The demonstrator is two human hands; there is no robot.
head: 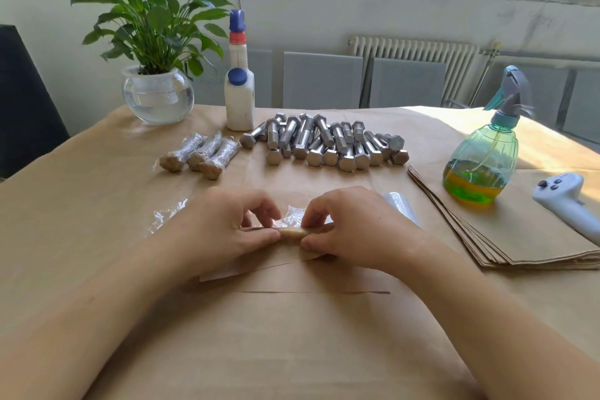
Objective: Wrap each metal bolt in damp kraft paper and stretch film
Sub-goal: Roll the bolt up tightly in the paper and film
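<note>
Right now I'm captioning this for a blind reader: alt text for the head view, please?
Both hands, left hand and right hand, pinch a paper-wrapped bolt over stretch film. Behind lie three wrapped bolts and a pile of bare bolts.

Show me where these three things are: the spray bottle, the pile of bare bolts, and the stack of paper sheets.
spray bottle (480,159): head view, on its green body.
pile of bare bolts (324,144): head view, on the middle of the pile.
stack of paper sheets (526,237): head view, on the top sheet.
</note>
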